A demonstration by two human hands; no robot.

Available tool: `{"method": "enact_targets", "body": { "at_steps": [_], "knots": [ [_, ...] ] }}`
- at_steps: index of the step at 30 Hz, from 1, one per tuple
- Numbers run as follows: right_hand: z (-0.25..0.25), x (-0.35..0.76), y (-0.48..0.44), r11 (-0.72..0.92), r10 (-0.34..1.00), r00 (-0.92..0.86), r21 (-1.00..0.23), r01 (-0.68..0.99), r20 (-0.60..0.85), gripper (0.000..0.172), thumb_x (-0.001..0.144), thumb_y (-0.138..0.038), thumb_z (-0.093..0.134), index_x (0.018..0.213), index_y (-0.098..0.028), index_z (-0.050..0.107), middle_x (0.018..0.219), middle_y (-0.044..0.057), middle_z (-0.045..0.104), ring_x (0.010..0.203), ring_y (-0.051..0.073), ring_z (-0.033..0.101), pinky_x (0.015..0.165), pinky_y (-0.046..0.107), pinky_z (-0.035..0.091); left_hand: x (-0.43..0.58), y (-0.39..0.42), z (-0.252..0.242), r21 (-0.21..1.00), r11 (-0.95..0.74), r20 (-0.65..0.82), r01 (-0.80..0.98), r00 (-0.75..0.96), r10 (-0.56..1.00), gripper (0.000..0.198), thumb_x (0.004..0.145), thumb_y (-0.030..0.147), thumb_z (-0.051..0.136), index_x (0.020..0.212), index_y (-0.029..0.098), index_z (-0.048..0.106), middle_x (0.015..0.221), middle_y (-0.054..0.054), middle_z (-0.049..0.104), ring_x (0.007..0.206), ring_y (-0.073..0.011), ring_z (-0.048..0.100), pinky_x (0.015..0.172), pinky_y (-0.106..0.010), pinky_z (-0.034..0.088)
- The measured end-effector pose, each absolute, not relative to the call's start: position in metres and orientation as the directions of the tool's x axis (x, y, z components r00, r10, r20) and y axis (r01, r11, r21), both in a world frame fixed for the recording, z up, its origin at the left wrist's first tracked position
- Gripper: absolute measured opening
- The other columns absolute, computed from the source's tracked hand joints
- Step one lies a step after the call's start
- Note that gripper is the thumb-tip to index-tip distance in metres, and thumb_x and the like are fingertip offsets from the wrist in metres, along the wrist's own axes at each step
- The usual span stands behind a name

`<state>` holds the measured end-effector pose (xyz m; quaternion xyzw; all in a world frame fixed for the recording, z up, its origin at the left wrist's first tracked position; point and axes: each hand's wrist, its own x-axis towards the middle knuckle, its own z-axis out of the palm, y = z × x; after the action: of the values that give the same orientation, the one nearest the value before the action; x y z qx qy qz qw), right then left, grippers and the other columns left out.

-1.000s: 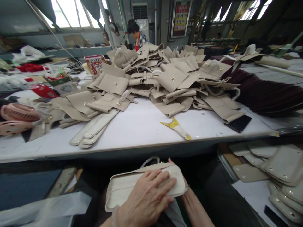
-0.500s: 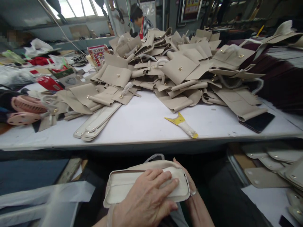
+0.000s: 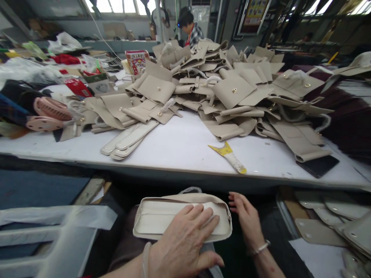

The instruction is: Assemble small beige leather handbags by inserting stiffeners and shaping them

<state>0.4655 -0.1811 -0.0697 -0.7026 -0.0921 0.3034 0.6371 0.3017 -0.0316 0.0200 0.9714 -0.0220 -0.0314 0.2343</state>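
Note:
A cream, box-shaped handbag (image 3: 153, 218) rests on my lap, with a long, flat, pale side facing up. My left hand (image 3: 188, 235) lies flat on the right half of that side, its fingers stretched out and slightly apart. Behind the bag's far edge shows a plastic-wrapped handle (image 3: 190, 190). Just off the bag's right end is my right hand (image 3: 247, 218), which holds nothing; its fingers are loosely bent and apart. The bag's underside is hidden.
Beige bag parts (image 3: 234, 77) lie heaped across the white table (image 3: 179, 143). Near its front edge are pale strips (image 3: 130, 139), a yellow-and-white forked tool (image 3: 230, 156) and a dark flat object (image 3: 319, 166). More flat pieces (image 3: 319, 231) sit at right. Another person (image 3: 191, 29) is beyond.
My right hand has come away from the bag's right end and moved right. My left hand stays flat on the bag. The view has shifted left.

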Motion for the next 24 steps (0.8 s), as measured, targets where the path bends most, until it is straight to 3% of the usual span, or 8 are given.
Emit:
{"method": "enact_targets", "body": {
  "at_steps": [3, 5, 6, 9, 12, 15, 20, 24],
  "knots": [
    [-0.021, 0.478, -0.182, -0.302, 0.757, 0.652, -0.865, 0.4, 0.037, 0.04, 0.09, -0.04, 0.061, 0.126, -0.021, 0.058, 0.121, 0.009, 0.064, 0.101, 0.022, 0.061, 0.089, 0.036, 0.052, 0.299, -0.032, 0.023, 0.477, -0.879, -0.052, -0.01, 0.998, -0.039, 0.071, 0.088, 0.072, 0.038, 0.136, 0.02, 0.047, 0.127, -0.006, 0.057, 0.115, -0.0251, 0.049, 0.107, -0.041, 0.035],
    [0.007, 0.476, -0.171, -0.192, 0.949, 0.287, -0.484, 0.854, 0.13, 0.041, 0.092, -0.021, 0.055, 0.132, -0.016, 0.053, 0.123, 0.012, 0.062, 0.104, 0.025, 0.061, 0.087, 0.04, 0.054, 0.298, -0.032, 0.023, 0.486, -0.874, -0.051, 0.004, 0.998, -0.024, 0.071, 0.088, 0.072, 0.038, 0.132, 0.019, 0.051, 0.124, -0.006, 0.059, 0.114, -0.0252, 0.05, 0.107, -0.041, 0.035],
    [0.017, 0.474, -0.163, -0.1, 0.987, 0.129, -0.277, 0.956, 0.091, 0.04, 0.09, -0.013, 0.054, 0.13, -0.012, 0.054, 0.119, 0.013, 0.064, 0.1, 0.027, 0.062, 0.082, 0.041, 0.055, 0.298, -0.031, 0.023, 0.493, -0.87, -0.048, 0.006, 0.999, -0.021, 0.07, 0.087, 0.072, 0.038, 0.13, 0.019, 0.052, 0.122, -0.006, 0.059, 0.113, -0.0252, 0.05, 0.107, -0.041, 0.035],
    [0.03, 0.465, -0.142, 0.113, 0.989, -0.099, 0.122, 0.986, -0.11, 0.025, 0.084, -0.004, 0.054, 0.107, -0.008, 0.064, 0.09, 0.011, 0.066, 0.074, 0.027, 0.063, 0.056, 0.038, 0.054, 0.297, -0.03, 0.023, 0.515, -0.857, -0.027, -0.003, 0.999, -0.019, 0.066, 0.087, 0.07, 0.045, 0.13, 0.02, 0.052, 0.124, -0.006, 0.058, 0.115, -0.025, 0.049, 0.108, -0.041, 0.034],
    [0.027, 0.463, -0.132, 0.213, 0.972, -0.178, 0.249, 0.945, -0.155, 0.018, 0.086, -0.007, 0.053, 0.101, -0.007, 0.064, 0.08, 0.01, 0.062, 0.065, 0.025, 0.062, 0.046, 0.035, 0.047, 0.296, -0.028, 0.024, 0.53, -0.848, -0.009, -0.012, 1.0, -0.02, 0.062, 0.086, 0.064, 0.054, 0.131, 0.021, 0.052, 0.127, -0.006, 0.057, 0.118, -0.0253, 0.048, 0.109, -0.04, 0.033],
    [0.022, 0.469, -0.132, 0.246, 0.964, -0.213, 0.238, 0.94, -0.158, 0.021, 0.088, -0.007, 0.048, 0.103, -0.008, 0.062, 0.08, 0.011, 0.062, 0.063, 0.024, 0.06, 0.044, 0.032, 0.041, 0.296, -0.026, 0.024, 0.55, -0.835, -0.004, -0.015, 1.0, -0.021, 0.059, 0.085, 0.059, 0.06, 0.13, 0.022, 0.052, 0.128, -0.006, 0.057, 0.118, -0.0254, 0.048, 0.109, -0.04, 0.032],
    [0.013, 0.485, -0.121, -0.065, 0.996, 0.04, -0.323, 0.944, -0.084, 0.017, 0.082, -0.006, 0.049, 0.076, -0.014, 0.063, 0.074, 0.01, 0.064, 0.059, 0.018, 0.054, 0.052, 0.03, 0.034, 0.298, -0.027, 0.026, 0.563, -0.826, -0.021, 0.0, 1.0, -0.015, 0.054, 0.082, 0.059, 0.064, 0.12, 0.021, 0.056, 0.119, -0.006, 0.059, 0.111, -0.0257, 0.05, 0.104, -0.041, 0.037],
    [-0.003, 0.492, -0.12, -0.332, 0.928, 0.369, -0.543, 0.771, -0.043, 0.025, 0.089, -0.018, 0.046, 0.07, -0.016, 0.063, 0.065, 0.003, 0.064, 0.06, 0.015, 0.056, 0.06, 0.028, 0.04, 0.301, -0.027, 0.028, 0.544, -0.839, -0.03, 0.009, 1.0, -0.008, 0.051, 0.08, 0.06, 0.066, 0.111, 0.021, 0.058, 0.115, -0.004, 0.06, 0.108, -0.0258, 0.051, 0.1, -0.041, 0.039]
  ]
}}
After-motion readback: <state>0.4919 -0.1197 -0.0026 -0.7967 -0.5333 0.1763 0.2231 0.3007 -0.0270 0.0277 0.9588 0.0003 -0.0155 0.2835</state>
